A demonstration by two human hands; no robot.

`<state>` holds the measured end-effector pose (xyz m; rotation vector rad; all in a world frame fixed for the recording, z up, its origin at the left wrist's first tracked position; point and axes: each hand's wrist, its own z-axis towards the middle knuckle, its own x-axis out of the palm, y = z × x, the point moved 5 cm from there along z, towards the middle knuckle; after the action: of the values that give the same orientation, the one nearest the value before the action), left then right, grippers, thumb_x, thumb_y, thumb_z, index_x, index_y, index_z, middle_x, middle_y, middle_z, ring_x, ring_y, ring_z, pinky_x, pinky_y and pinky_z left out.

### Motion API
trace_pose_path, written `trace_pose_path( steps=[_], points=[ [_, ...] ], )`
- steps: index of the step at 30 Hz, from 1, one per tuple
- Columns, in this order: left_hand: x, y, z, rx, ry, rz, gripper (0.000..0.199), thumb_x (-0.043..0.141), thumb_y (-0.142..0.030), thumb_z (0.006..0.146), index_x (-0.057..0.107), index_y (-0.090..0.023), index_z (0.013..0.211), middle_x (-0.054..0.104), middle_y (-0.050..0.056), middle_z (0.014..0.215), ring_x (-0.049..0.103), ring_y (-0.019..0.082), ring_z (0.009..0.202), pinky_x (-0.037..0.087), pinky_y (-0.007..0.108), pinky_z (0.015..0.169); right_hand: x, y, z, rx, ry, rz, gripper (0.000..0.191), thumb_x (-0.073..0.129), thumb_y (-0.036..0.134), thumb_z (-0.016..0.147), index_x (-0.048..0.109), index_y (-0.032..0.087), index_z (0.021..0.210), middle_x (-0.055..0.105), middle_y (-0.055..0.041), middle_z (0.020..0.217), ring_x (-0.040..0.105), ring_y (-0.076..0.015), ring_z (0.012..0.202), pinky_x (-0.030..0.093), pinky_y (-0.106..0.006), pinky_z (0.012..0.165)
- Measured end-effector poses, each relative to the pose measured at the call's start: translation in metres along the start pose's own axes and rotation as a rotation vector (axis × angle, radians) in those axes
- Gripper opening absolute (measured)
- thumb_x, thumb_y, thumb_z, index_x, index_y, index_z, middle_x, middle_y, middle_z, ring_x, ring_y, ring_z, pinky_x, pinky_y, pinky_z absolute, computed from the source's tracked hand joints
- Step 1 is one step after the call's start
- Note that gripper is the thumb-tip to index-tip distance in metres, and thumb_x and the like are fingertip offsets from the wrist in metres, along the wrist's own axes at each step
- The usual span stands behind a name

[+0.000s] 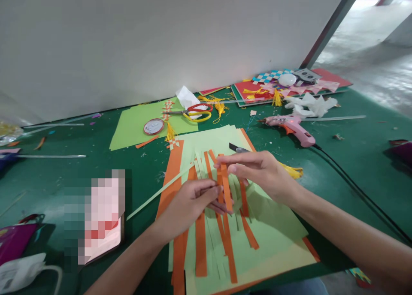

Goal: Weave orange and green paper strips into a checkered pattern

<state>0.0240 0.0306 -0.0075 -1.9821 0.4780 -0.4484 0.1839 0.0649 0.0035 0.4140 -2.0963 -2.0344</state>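
A green table [363, 158] is bounded at the back by a plain grey wall [161, 42], and a pale, shiny floor [360, 37] is seen beyond the far right side. The near edge is visible at the lower right, just beside the corner of the light green sheets [277, 226]. These are backed by orange paper, which protrudes at the left and lower right, and are overlaid with loose strips [201, 248]. A held orange strip [227, 185] is located above this pile, between the hands. It is gripped between thumb and fingers of the left hand [193, 198]; the fingertips of the right hand [262, 173] are placed at its upper end, but whether they are closed on it cannot be told. The work is flanked on the left by a phone [112, 235], with a strip of green tabletop exposed between. To the right, a wider stretch of tabletop extends below a pink glue gun [298, 130] and is crossed by the right forearm. Behind the sheets, scissors [186, 112] and a round tin [153, 126] are laid near the wall.
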Motion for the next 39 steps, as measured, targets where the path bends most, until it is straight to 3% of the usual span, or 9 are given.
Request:
trace_pose_path(
  steps=[4, 8, 15, 19, 24, 29, 39],
  points=[
    [0.001, 0.000, 0.000, 0.007, 0.016, -0.031, 0.031, 0.057, -0.039, 0.092, 0.066, -0.013, 0.081, 0.074, 0.009, 0.083, 0.073, 0.019, 0.077, 0.056, 0.027, 0.073, 0.002, 0.002, -0.001, -0.084, -0.026, -0.005, 0.022, 0.072, 0.030, 0.080, 0.077, 0.023, 0.100, 0.075, -0.0047, 0.100, 0.069, -0.0184, 0.089, 0.053, -0.027, 0.071],
    [0.003, 0.002, 0.001, -0.017, 0.024, -0.056, 0.029, 0.056, -0.040, 0.093, 0.066, -0.014, 0.085, 0.074, 0.008, 0.089, 0.073, 0.018, 0.077, 0.056, 0.027, 0.072, 0.007, 0.002, -0.003, -0.140, -0.062, -0.058, 0.017, 0.071, 0.027, 0.081, 0.076, 0.021, 0.095, 0.074, -0.0041, 0.092, 0.067, -0.0161, 0.080, 0.052, -0.026, 0.064],
    [0.004, 0.004, 0.002, -0.032, 0.021, -0.062, 0.031, 0.057, -0.043, 0.091, 0.063, -0.015, 0.081, 0.069, 0.003, 0.078, 0.073, 0.017, 0.074, 0.056, 0.027, 0.074, 0.011, 0.002, -0.004, -0.123, -0.126, -0.075, 0.012, 0.070, 0.026, 0.081, 0.074, 0.020, 0.090, 0.071, -0.0030, 0.083, 0.062, -0.0139, 0.069, 0.048, -0.026, 0.058],
    [0.004, 0.007, 0.002, -0.051, 0.019, -0.110, 0.033, 0.060, -0.045, 0.089, 0.058, -0.015, 0.074, 0.066, 0.001, 0.073, 0.074, 0.020, 0.077, 0.057, 0.031, 0.077, 0.012, 0.004, -0.006, -0.239, -0.156, -0.188, 0.012, 0.068, 0.021, 0.083, 0.073, 0.021, 0.093, 0.068, -0.0029, 0.085, 0.061, -0.0146, 0.075, 0.046, -0.027, 0.060],
    [0.004, 0.009, 0.002, -0.080, -0.005, -0.113, 0.033, 0.063, -0.046, 0.087, 0.063, -0.013, 0.082, 0.070, 0.005, 0.079, 0.075, 0.024, 0.082, 0.058, 0.034, 0.080, 0.014, 0.002, -0.008, -0.310, -0.163, -0.233, 0.017, 0.066, 0.017, 0.083, 0.072, 0.023, 0.098, 0.067, -0.0030, 0.090, 0.060, -0.0137, 0.074, 0.049, -0.026, 0.061],
    [0.006, 0.008, 0.002, -0.064, 0.047, -0.116, 0.032, 0.060, -0.044, 0.090, 0.066, -0.013, 0.084, 0.072, 0.008, 0.084, 0.074, 0.021, 0.082, 0.057, 0.030, 0.078, 0.016, 0.000, -0.008, -0.313, -0.168, -0.250, 0.015, 0.067, 0.018, 0.083, 0.072, 0.024, 0.096, 0.067, -0.0039, 0.090, 0.064, -0.0164, 0.079, 0.053, -0.027, 0.062],
    [0.006, 0.009, 0.002, -0.065, 0.052, -0.203, 0.029, 0.059, -0.041, 0.091, 0.068, -0.013, 0.090, 0.072, 0.006, 0.084, 0.074, 0.019, 0.077, 0.059, 0.029, 0.076, 0.021, 0.005, -0.013, -0.537, -0.219, -0.396, 0.016, 0.065, 0.015, 0.085, 0.071, 0.025, 0.095, 0.068, -0.0038, 0.090, 0.066, -0.0170, 0.083, 0.056, -0.030, 0.073]
  ],
)
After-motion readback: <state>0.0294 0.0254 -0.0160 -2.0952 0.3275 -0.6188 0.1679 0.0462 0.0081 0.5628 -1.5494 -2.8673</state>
